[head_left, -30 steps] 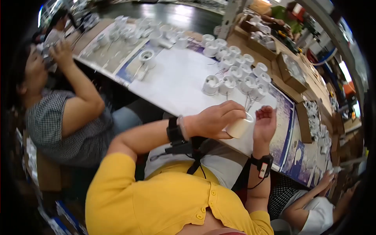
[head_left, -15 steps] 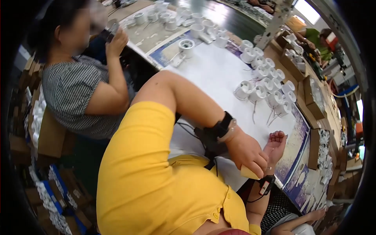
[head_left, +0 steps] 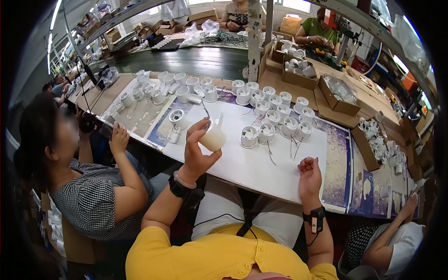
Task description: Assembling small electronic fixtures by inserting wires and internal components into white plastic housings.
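My left hand (head_left: 198,147) is raised over the near left of the table, closed round a cream roll (head_left: 213,137), which looks like tape. A pale, see-through strip stands up from its top. Over the table's near edge, my right hand (head_left: 310,179) is palm up with its fingers curled in, and I see nothing held in it. A small dark tip shows beside those fingers; I cannot tell what it is. Beyond it stand several white round housings (head_left: 266,133) with thin wires trailing from some. Another white housing (head_left: 177,118) stands left of the roll.
White paper (head_left: 224,161) covers the table's middle. A person (head_left: 98,186) in a checked top sits at my left; another person's arm (head_left: 396,224) shows at the lower right. Cardboard boxes (head_left: 333,100) line the far right, and a metal post (head_left: 254,42) rises at the back.
My left hand has lifted the cream roll from beside my right wrist and carried it up to the left. The view has turned more level. My right hand stays palm up with curled fingers.
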`<action>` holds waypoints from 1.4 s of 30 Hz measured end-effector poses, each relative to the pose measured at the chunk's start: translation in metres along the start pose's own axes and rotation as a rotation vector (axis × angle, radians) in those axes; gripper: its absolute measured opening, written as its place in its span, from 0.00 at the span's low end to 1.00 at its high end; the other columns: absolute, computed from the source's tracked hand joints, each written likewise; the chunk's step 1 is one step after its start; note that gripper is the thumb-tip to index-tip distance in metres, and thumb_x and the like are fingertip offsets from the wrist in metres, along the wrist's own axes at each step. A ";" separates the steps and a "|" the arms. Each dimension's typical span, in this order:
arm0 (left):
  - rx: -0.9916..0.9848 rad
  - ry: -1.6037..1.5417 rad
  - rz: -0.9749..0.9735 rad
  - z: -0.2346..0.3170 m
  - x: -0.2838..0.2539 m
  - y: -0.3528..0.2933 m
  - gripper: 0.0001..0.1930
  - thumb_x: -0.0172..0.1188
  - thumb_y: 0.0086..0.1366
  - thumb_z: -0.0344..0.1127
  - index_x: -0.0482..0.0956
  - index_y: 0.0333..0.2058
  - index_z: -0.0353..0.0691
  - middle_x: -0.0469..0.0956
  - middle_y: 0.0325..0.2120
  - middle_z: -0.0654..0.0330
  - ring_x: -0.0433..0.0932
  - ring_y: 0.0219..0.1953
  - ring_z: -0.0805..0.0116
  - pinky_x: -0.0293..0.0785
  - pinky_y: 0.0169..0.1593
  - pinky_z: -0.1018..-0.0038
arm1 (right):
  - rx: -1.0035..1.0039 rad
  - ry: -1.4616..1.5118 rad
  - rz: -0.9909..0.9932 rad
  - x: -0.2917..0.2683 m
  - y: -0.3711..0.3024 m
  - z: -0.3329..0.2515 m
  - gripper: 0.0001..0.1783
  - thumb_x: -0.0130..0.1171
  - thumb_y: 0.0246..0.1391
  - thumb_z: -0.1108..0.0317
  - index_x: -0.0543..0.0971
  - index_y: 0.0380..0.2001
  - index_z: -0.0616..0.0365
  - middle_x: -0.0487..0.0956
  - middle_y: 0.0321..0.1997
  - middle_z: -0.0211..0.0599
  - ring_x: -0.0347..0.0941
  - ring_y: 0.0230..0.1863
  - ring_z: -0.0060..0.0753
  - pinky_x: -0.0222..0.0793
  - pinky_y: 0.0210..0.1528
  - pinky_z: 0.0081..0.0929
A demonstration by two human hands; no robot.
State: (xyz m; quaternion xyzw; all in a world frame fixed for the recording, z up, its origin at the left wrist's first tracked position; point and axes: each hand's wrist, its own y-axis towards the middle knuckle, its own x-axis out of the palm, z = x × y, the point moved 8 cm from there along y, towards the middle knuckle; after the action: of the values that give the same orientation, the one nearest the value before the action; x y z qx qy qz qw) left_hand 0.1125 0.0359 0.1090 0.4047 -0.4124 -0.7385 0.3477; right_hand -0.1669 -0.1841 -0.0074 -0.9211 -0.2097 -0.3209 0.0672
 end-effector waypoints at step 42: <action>-0.130 -0.355 -0.540 0.062 0.204 0.025 0.06 0.63 0.58 0.28 0.79 0.35 0.37 0.79 0.29 0.58 0.79 0.32 0.64 0.75 0.37 0.73 | -0.143 -0.491 0.133 -0.001 0.100 -0.046 0.16 0.45 0.67 0.60 0.76 0.47 0.56 0.79 0.44 0.30 0.71 0.44 0.21 0.63 0.49 0.22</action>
State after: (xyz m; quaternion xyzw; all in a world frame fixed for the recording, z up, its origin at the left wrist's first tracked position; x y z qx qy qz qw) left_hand -0.0263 -0.1271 0.0881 0.3414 -0.2963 -0.8877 0.0871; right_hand -0.1500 -0.2866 0.0291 -0.9856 -0.1353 -0.0968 -0.0302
